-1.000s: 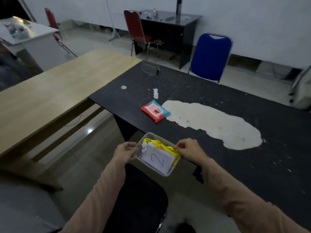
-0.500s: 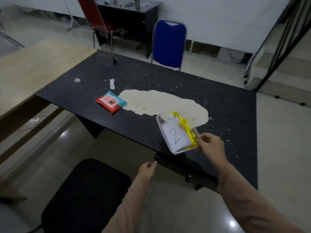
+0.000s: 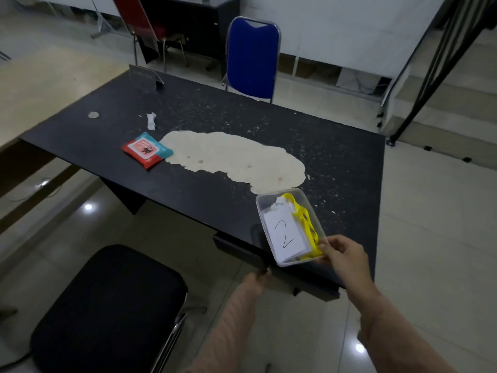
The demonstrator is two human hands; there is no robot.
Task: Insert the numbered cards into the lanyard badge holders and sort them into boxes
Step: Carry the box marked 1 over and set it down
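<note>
A clear plastic box (image 3: 265, 201) rests at the near edge of the black table (image 3: 215, 189). Inside lies a badge holder with a white card marked 2 (image 3: 286, 234) and a yellow lanyard (image 3: 306, 224) along its right side. My right hand (image 3: 344, 253) grips the box's near right corner. My left hand (image 3: 255, 282) hangs below the table edge, its fingers curled with nothing in them.
A red and teal wipes packet (image 3: 146, 150) lies on the table's left part, beside a large pale worn patch (image 3: 236, 160). A black chair seat (image 3: 107, 305) stands at the near left, a blue chair (image 3: 251, 55) beyond the table. A wooden table (image 3: 40, 90) adjoins on the left.
My left hand has let go of the box and dropped below the table edge. My right hand has carried the box to the right, onto the table's near edge.
</note>
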